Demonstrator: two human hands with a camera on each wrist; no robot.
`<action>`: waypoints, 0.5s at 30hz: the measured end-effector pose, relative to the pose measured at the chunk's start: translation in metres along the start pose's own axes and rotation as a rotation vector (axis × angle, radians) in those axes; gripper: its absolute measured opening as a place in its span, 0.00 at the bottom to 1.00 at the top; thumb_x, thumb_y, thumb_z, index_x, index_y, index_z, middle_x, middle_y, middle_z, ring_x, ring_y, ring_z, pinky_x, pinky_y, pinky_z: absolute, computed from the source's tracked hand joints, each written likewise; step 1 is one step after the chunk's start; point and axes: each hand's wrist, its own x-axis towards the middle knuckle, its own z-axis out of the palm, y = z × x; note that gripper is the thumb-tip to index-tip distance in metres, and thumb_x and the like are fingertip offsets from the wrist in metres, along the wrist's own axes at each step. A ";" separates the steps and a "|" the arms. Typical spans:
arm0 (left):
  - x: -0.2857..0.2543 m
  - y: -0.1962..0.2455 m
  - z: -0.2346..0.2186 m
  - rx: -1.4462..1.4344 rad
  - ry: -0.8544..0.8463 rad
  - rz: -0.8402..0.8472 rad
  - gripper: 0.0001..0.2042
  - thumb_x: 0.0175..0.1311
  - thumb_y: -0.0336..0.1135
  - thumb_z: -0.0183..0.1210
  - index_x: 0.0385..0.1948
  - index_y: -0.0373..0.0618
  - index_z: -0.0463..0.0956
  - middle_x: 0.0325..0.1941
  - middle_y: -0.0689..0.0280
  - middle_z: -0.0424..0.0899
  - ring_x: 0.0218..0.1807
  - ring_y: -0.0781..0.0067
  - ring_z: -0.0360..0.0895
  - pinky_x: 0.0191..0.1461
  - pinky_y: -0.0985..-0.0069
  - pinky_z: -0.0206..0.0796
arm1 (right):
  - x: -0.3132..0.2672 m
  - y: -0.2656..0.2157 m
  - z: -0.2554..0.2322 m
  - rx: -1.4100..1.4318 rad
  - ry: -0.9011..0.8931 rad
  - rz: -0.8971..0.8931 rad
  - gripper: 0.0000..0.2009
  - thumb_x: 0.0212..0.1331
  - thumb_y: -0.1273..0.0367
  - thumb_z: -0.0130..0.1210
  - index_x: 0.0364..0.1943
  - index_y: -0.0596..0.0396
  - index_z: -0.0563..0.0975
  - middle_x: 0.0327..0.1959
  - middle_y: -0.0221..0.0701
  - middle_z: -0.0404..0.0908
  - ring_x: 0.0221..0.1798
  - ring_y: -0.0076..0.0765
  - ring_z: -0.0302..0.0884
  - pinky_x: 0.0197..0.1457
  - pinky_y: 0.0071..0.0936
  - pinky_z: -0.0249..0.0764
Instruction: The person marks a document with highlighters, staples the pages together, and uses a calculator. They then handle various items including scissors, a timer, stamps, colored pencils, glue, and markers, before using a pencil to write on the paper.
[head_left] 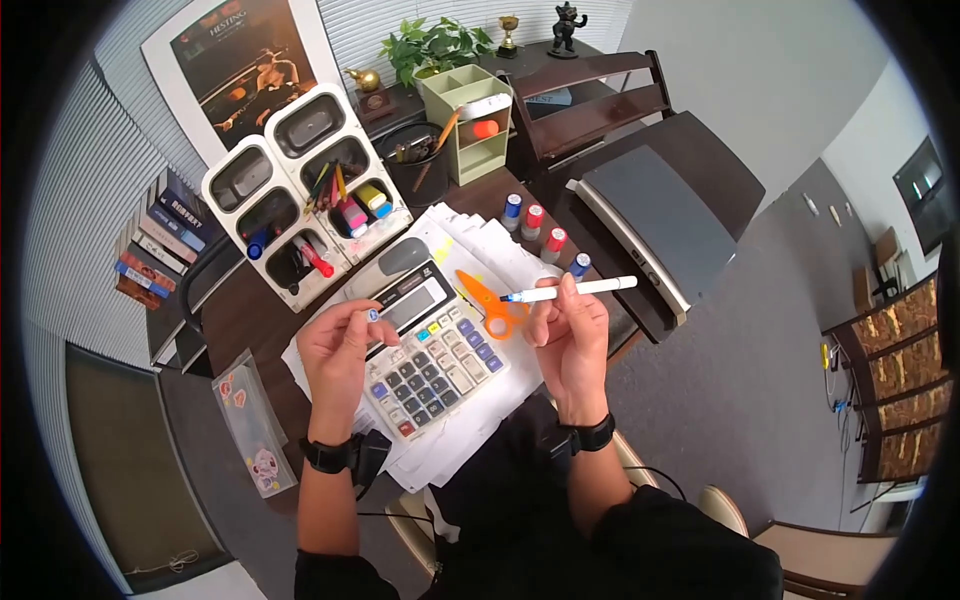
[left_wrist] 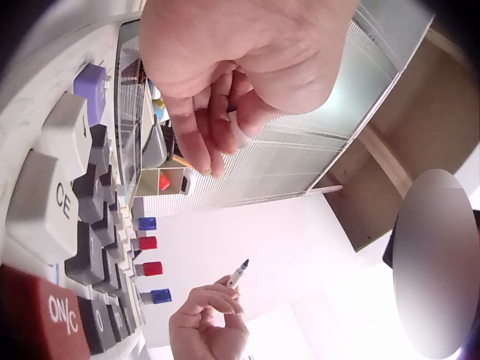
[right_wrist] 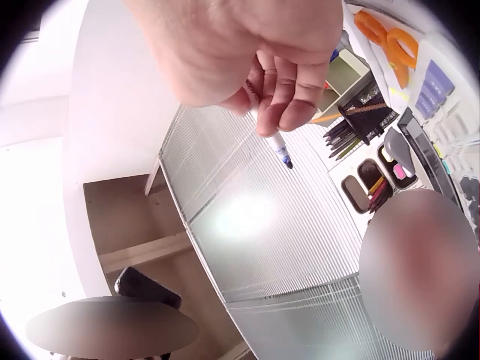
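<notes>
The left hand [head_left: 335, 350] pinches a small white cap with a blue end [head_left: 373, 315] above the left side of a large calculator [head_left: 465, 375]. In the left wrist view the fingers of the left hand [left_wrist: 240, 60] partly hide the cap [left_wrist: 238, 133]. Right of the calculator, the right hand [head_left: 575, 345] holds a white marker [head_left: 605, 286] between thumb and fingers, its bare blue tip pointing left. The right wrist view shows the marker [right_wrist: 277, 144] under the right hand [right_wrist: 247, 52], tip exposed. Cap and marker are apart.
Orange scissors [head_left: 478, 293] lie on papers behind the calculator. Several small bottles with blue and red caps [head_left: 533, 215] stand behind the marker. A pen organizer [head_left: 290, 215], mesh cup [head_left: 425, 180], green holder [head_left: 483, 155], grey machine [head_left: 655, 205] and clear case [head_left: 250, 425] surround the work area.
</notes>
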 end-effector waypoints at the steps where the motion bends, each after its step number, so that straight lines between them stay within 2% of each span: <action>1: 0.000 0.000 0.000 0.036 0.011 0.006 0.13 0.74 0.33 0.55 0.47 0.29 0.79 0.28 0.63 0.79 0.31 0.66 0.79 0.41 0.70 0.71 | -0.001 -0.001 0.001 -0.002 -0.007 0.002 0.18 0.77 0.62 0.48 0.44 0.68 0.80 0.20 0.32 0.77 0.20 0.24 0.70 0.28 0.24 0.68; 5: 0.000 0.004 0.000 -0.008 0.022 0.046 0.11 0.74 0.31 0.56 0.45 0.29 0.80 0.28 0.64 0.80 0.32 0.69 0.81 0.42 0.72 0.75 | -0.002 0.002 0.001 -0.021 -0.005 -0.009 0.18 0.77 0.63 0.48 0.44 0.68 0.80 0.21 0.32 0.78 0.20 0.24 0.71 0.28 0.24 0.68; 11: 0.001 0.002 -0.006 0.016 0.043 0.050 0.13 0.74 0.31 0.55 0.49 0.29 0.78 0.30 0.62 0.80 0.33 0.68 0.78 0.41 0.72 0.70 | 0.001 0.005 -0.003 -0.046 -0.005 -0.038 0.17 0.76 0.64 0.50 0.44 0.70 0.81 0.23 0.33 0.80 0.21 0.25 0.73 0.27 0.24 0.70; 15: 0.003 0.003 -0.011 0.019 0.092 0.086 0.12 0.75 0.31 0.54 0.50 0.30 0.78 0.30 0.62 0.80 0.33 0.69 0.77 0.41 0.73 0.69 | 0.008 0.006 -0.012 -0.396 0.023 -0.237 0.12 0.71 0.70 0.57 0.46 0.68 0.82 0.30 0.35 0.84 0.27 0.24 0.78 0.31 0.20 0.74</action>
